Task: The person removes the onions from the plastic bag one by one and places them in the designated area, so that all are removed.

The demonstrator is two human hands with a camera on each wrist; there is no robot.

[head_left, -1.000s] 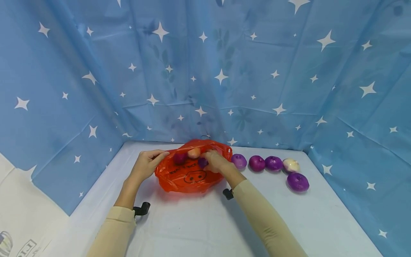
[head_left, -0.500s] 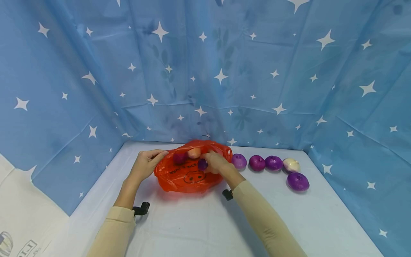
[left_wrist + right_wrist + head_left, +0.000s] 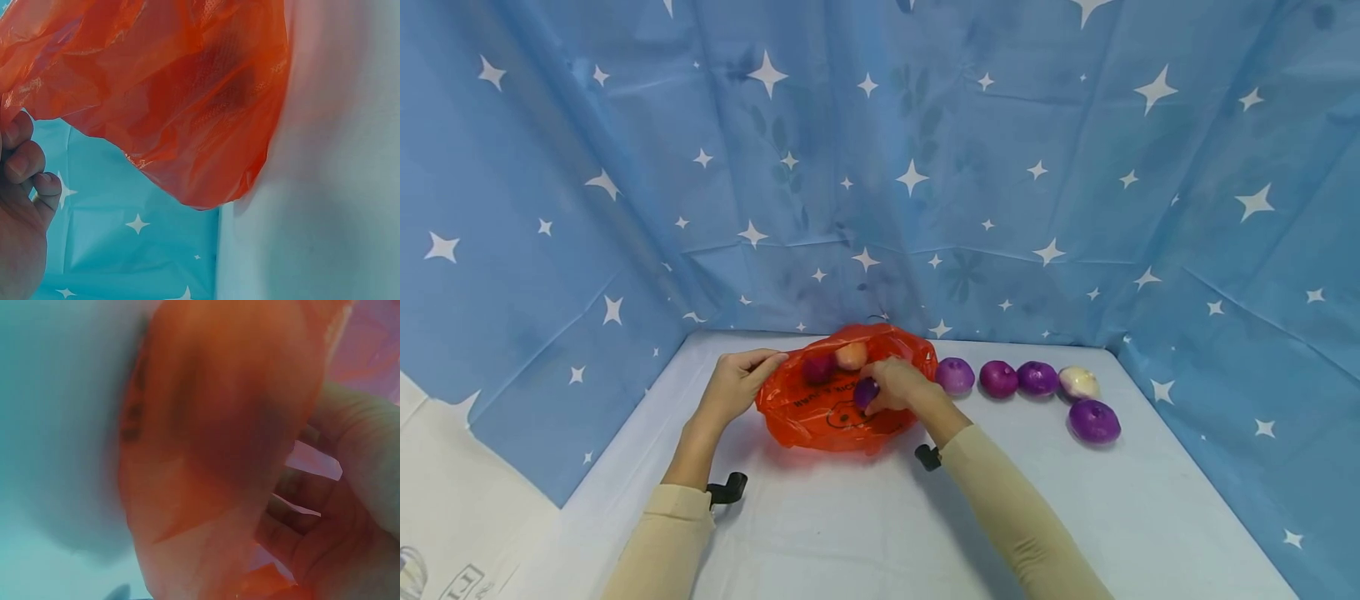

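Note:
A red plastic bag [image 3: 808, 421] with a printed pig face stands with its mouth spread on the white table. My left hand [image 3: 736, 387] pinches the bag's left rim between thumb and fingers; the left wrist view shows its curled fingers [image 3: 24, 161] at the film. Inside the mouth, my right hand [image 3: 897, 385] grips a purple onion [image 3: 865, 392]. A dark red-purple onion [image 3: 818, 368] and a pale orange-brown, onion-like bulb [image 3: 852, 357] lie in the bag behind it. Through the film in the right wrist view, the held onion is only a dark blur.
Right of the bag, a light purple onion [image 3: 955, 377], two darker purple onions and a whitish onion [image 3: 1079, 382] stand in a row. Another purple onion [image 3: 1093, 422] sits in front of the whitish one. A blue star-printed curtain [image 3: 880, 167] borders the white table [image 3: 820, 533].
My right hand has shifted slightly left and down within the bag, with the purple onion in its grip. My left hand keeps its hold on the rim.

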